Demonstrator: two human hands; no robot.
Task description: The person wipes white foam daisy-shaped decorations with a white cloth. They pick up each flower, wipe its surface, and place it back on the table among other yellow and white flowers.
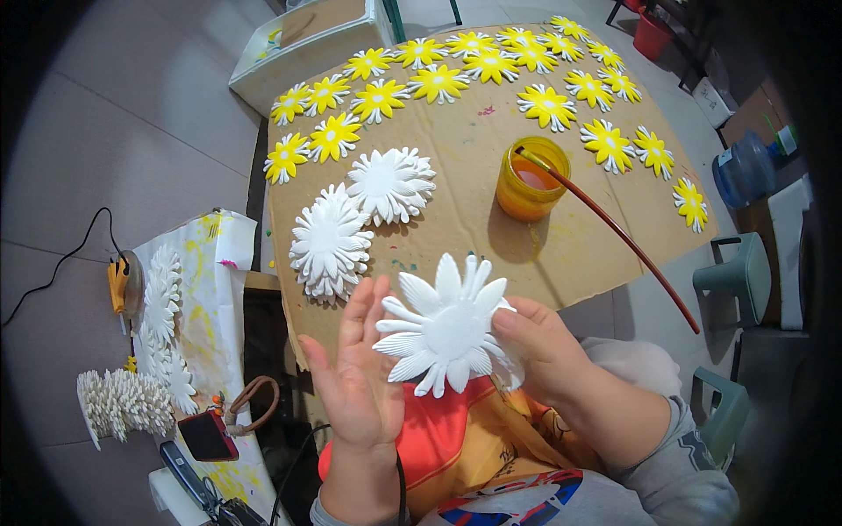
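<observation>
Between thumb and fingers, my right hand [543, 345] grips a white flower-shaped piece [454, 329] by its right edge; at least one more petalled piece shows behind it. My left hand [365, 368] is open beside the flower, palm up, fingers apart, holding nothing. Two stacks of white flower pieces, one nearer [331, 240] and one farther [388, 184], sit on the cardboard sheet [460, 210]. A glass jar [533, 181] of orange-yellow liquid stands right of them, with a long-handled paintbrush [625, 240] resting across its mouth. Several yellow-and-white painted flowers [439, 83] lie along the cardboard's far and right sides.
At left, a paper-covered surface [204, 296] holds more white flowers [161, 302], a phone [207, 436] and a brown cord loop [253, 407]. A yellow glue gun [118, 286] is near its edge. A white foam box [316, 46] stands behind; green stools [740, 276] are at right.
</observation>
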